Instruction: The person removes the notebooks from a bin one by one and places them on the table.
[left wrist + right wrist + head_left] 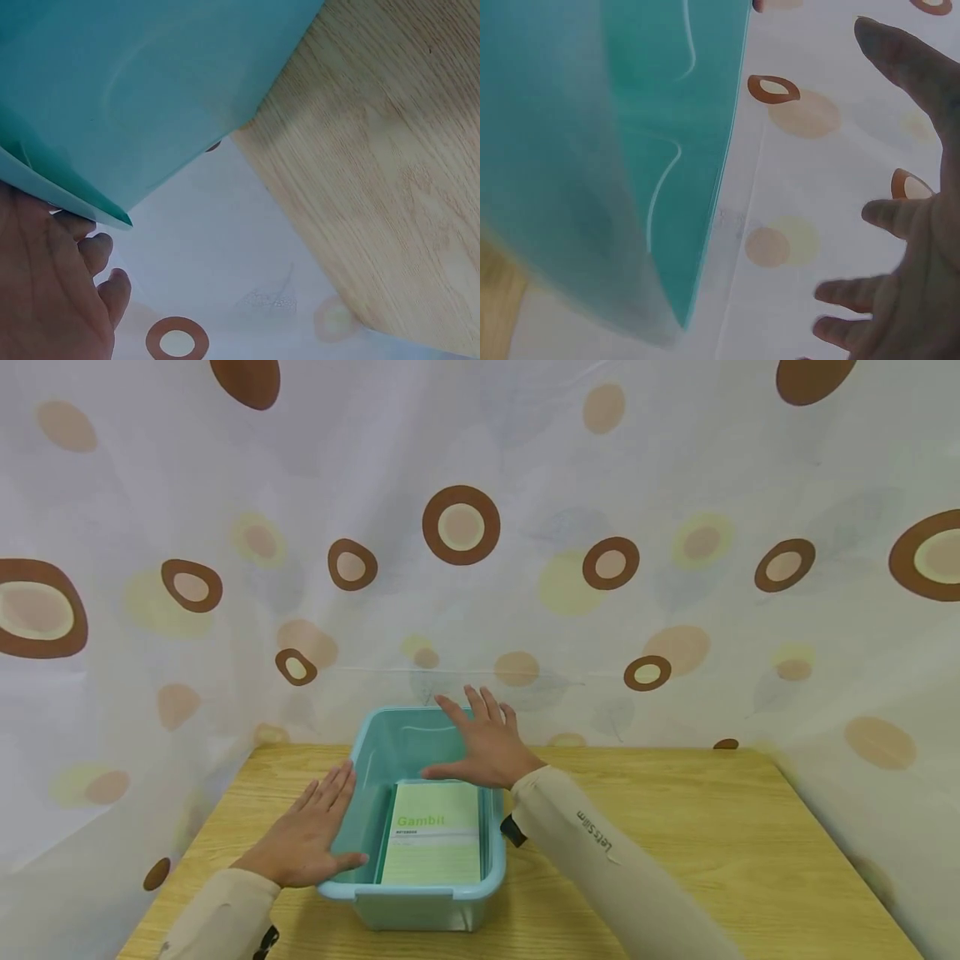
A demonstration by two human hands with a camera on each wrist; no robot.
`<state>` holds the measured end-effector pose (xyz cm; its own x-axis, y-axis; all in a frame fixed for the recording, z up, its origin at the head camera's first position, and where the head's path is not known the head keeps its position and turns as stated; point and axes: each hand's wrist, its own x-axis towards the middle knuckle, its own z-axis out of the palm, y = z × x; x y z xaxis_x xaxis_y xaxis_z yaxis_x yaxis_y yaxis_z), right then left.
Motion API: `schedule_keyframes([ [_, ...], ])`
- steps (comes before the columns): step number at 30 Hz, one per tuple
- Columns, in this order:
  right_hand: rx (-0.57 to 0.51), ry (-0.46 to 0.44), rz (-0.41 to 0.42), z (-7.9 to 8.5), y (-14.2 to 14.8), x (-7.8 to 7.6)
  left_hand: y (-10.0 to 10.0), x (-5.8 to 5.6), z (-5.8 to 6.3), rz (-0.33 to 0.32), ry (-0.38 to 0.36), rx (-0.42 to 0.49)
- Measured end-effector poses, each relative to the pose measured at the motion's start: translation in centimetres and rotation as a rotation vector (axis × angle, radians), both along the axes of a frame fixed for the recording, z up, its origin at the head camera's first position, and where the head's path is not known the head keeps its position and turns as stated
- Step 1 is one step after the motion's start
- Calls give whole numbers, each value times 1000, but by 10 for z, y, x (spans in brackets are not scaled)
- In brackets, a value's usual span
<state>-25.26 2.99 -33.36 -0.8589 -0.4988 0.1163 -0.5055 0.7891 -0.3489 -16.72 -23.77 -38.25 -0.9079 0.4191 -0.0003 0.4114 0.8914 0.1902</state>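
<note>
A light blue plastic bin stands on the table. In it lies a pale green notebook marked "Gambit", with a darker green edge showing along its left side. My left hand rests along the bin's left rim, fingers extended and thumb reaching over the near left corner. The left wrist view shows the palm right at the rim. Over the right rim, toward the far end, my right hand is held with fingers spread and nothing in it. In the right wrist view its fingers are apart from the bin wall.
The wooden table extends to the right of the bin and a little to its left. A white curtain with brown and beige ovals hangs behind the table and along both sides. Beige sleeves cover both forearms.
</note>
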Motion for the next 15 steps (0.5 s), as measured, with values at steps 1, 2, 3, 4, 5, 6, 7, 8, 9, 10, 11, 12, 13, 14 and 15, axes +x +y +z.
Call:
schedule_keyframes([
  [1, 10, -2, 6, 1, -4, -1, 0, 0, 0, -1, 5, -7],
  [2, 20, -3, 13, 2, -7, -3, 0, 0, 0, -4, 11, -13],
  [3, 30, 0, 21, 3, -11, -5, 0, 0, 0, -4, 14, -17],
  [4, 40, 6, 29, 3, -14, -7, -1, -1, 0, -6, 18, -21],
  [5, 52, 14, 36, 4, -18, -8, -1, -1, 0, -9, 20, -21],
  [6, 59, 15, 42, 4, -22, -10, -2, -1, 0, -13, 24, -17],
  [7, 63, 15, 50, 4, -26, -12, -2, -1, -1, -17, 27, -16],
  [8, 73, 14, 55, 5, -30, -13, -2, -2, -1, -20, 24, -11],
  [9, 84, 13, 58, 4, -34, -14, -2, -2, -1, -19, 18, -6],
  [10, 96, 11, 58, 3, -38, -15, -2, -2, -1, -19, 11, -3],
  [11, 103, 5, 58, 2, -42, -16, -2, -2, -1, -18, 5, 0],
  [12, 109, -2, 55, 1, -46, -17, -1, -2, -1, -18, 4, 1],
  [13, 115, -5, 53, -1, -50, -18, -1, -2, 0, -16, 2, 1],
  [14, 121, -12, 48, -2, -54, -19, 0, -2, 0, -16, 1, 3],
  [15, 123, -19, 46, -5, -57, -20, 0, -2, 0, -17, 6, 3],
])
